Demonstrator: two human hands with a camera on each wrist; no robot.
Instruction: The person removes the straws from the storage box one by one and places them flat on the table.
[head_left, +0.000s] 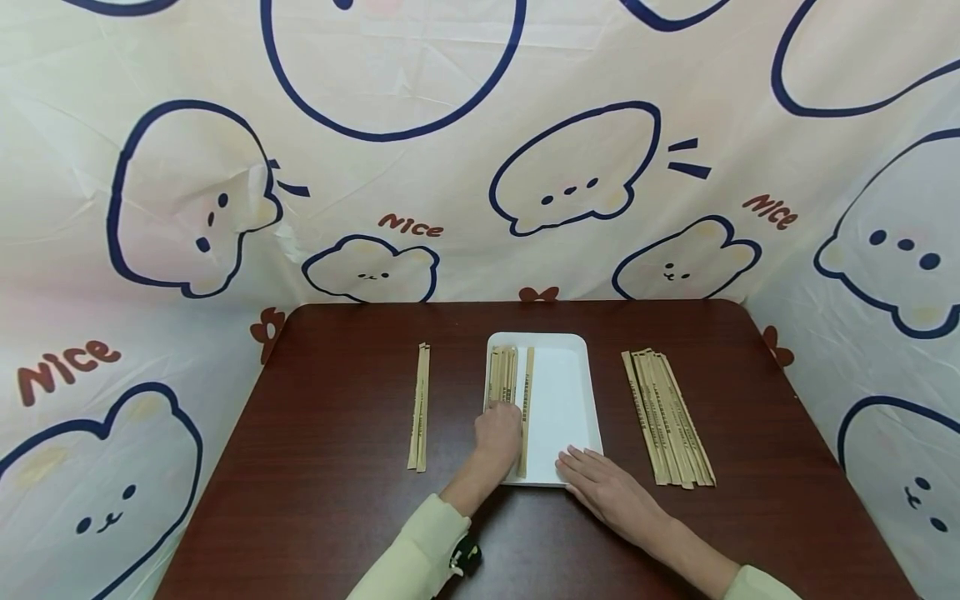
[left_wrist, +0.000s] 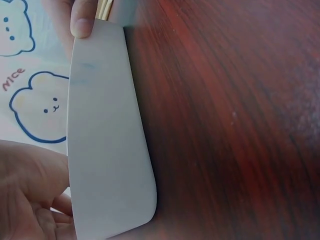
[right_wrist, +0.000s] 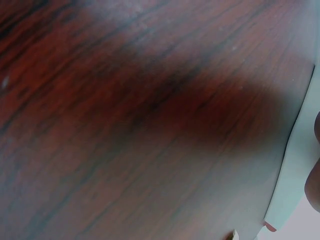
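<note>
The white tray lies lengthwise in front of me. Along its left side is a bundle of paper-wrapped chopsticks in tan sleeves with dark print. My left hand has its fingers curled over the near ends of that bundle, hiding them. One more wrapped chopstick lies just right of the bundle. My right hand rests with straight fingers on the tray's near right corner. Its fingertips show against the tray wall in the right wrist view.
To the right of the tray is a larger pile of wrapped chopsticks. A pair of wrapped chopsticks lies to its left. The dark brown table backs onto a cartoon-print curtain.
</note>
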